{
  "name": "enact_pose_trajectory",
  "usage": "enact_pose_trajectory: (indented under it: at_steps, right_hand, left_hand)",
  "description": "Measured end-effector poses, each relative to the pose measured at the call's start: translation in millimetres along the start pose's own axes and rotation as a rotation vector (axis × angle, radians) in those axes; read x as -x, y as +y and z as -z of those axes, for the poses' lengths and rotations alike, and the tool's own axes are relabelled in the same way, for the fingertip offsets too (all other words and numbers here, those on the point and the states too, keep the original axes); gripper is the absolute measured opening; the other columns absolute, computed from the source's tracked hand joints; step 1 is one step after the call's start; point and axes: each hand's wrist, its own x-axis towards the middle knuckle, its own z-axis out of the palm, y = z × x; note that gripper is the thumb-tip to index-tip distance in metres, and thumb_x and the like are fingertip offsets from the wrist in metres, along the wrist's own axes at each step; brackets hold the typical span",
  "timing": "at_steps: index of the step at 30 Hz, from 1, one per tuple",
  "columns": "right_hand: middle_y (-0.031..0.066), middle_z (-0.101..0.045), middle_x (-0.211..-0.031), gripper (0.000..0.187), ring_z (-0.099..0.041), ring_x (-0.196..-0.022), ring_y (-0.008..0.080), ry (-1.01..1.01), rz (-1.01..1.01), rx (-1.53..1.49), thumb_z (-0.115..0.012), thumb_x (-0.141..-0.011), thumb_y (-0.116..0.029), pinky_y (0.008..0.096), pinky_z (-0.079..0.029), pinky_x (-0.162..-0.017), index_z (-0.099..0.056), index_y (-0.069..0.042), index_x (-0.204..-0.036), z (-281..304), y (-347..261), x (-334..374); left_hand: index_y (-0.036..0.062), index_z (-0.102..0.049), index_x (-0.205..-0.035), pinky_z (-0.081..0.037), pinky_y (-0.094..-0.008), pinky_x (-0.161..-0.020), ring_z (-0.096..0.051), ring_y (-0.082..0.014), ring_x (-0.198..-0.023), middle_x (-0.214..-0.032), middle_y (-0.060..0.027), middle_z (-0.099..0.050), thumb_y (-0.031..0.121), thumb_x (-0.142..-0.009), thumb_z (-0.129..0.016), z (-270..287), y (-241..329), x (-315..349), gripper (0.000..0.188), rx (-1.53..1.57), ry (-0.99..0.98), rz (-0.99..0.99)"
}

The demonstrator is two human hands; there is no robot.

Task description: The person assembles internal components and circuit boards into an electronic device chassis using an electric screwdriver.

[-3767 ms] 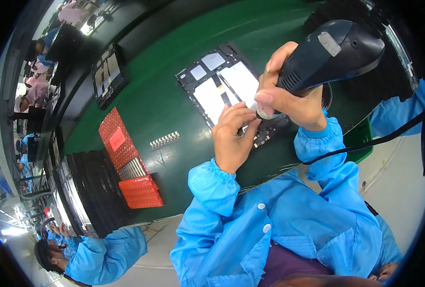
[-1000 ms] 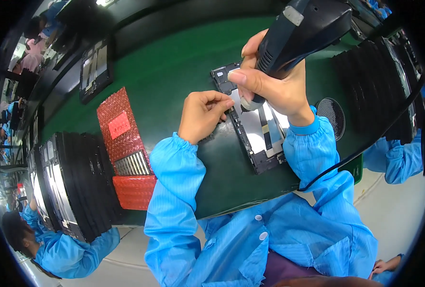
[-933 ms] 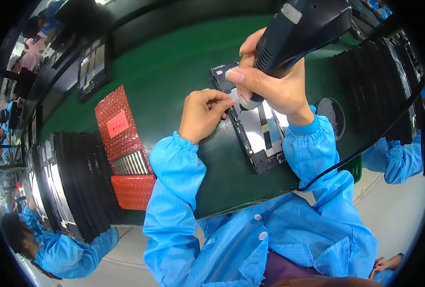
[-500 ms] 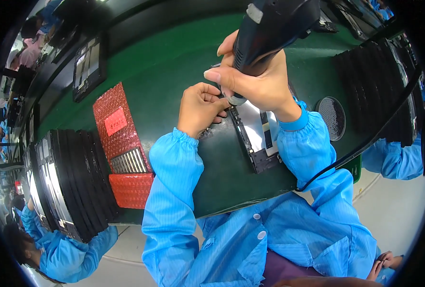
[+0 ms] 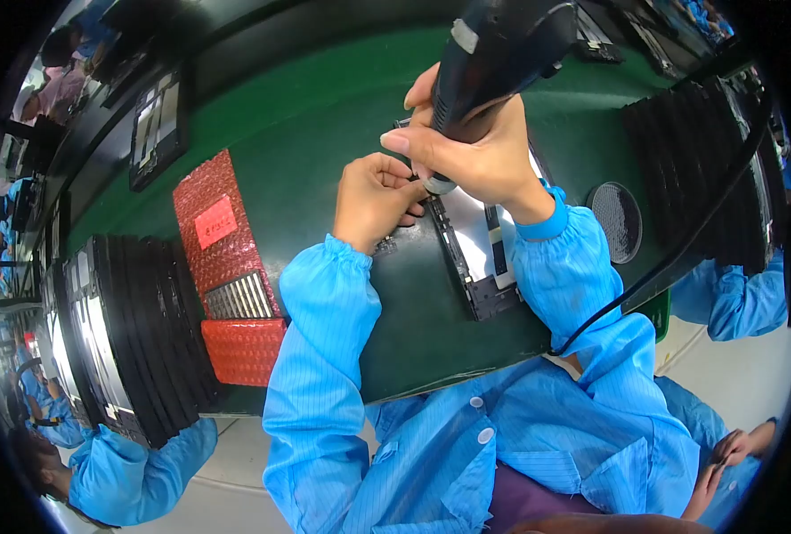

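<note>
My right hand (image 5: 489, 160) is wrapped round a black power tool (image 5: 493, 58) that looks like an electric screwdriver. Its metal tip (image 5: 440, 184) points down at the left edge of a flat device panel (image 5: 471, 240) with a black frame and shiny silver surface. My left hand (image 5: 373, 200) is closed in a pinch beside that tip, at the panel's edge; what its fingertips hold is hidden. A few small parts (image 5: 385, 245) lie on the green table by my left wrist. My right hand and sleeve cover part of the panel.
Left stand a red bubble-wrap sheet (image 5: 213, 191) with a row of metal strips (image 5: 239, 298) and a stack of black panels (image 5: 150, 329). A round dish of small silvery pieces (image 5: 615, 222) and another black stack (image 5: 693, 169) are right. A black cable (image 5: 671, 276) crosses my right sleeve. Co-workers sit nearby.
Both hands and the tool stay almost in place, with only a very slight shift. At the lower right, a co-worker's hands and sleeve have come further into view.
</note>
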Motion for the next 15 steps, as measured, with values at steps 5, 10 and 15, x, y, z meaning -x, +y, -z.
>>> enact_pose_trajectory:
  at_steps: [5,10,15]
  right_hand:
    - [0.0068,-0.059,-0.06,0.031,-0.057,-0.051,0.0107,0.011,0.072,0.021,-0.071,-0.071,0.005,0.0222,-0.044,-0.046,-0.05,0.001,-0.093,4.8,-7.9,-0.5]
    - [0.007,-0.059,-0.061,0.031,-0.057,-0.05,0.0105,0.011,0.074,0.032,-0.071,-0.071,0.006,0.0224,-0.045,-0.047,-0.05,0.001,-0.094,3.7,-11.8,-0.1]
    - [0.0068,-0.059,-0.062,0.031,-0.058,-0.053,0.0102,0.029,0.08,0.024,-0.071,-0.071,0.006,0.022,-0.045,-0.048,-0.05,0.001,-0.094,12.7,-12.5,1.9]
  left_hand:
    - [-0.0038,-0.058,-0.08,-0.049,-0.0214,-0.047,-0.061,-0.0116,-0.057,-0.07,-0.0083,-0.063,0.0,-0.076,-0.065,-5.1,2.6,2.9,0.009,0.054,-0.008,-0.056]
    - [-0.002,-0.064,-0.086,-0.049,-0.0208,-0.05,-0.061,-0.0095,-0.061,-0.072,-0.0056,-0.064,0.004,-0.078,-0.066,-0.2,5.2,8.3,0.009,0.048,-0.047,-0.06]
    - [-0.0023,-0.067,-0.09,-0.045,-0.0215,-0.052,-0.053,-0.0069,-0.058,-0.071,-0.0029,-0.061,0.007,-0.073,-0.071,8.7,17.2,10.9,0.02,-0.202,-0.165,-0.136]
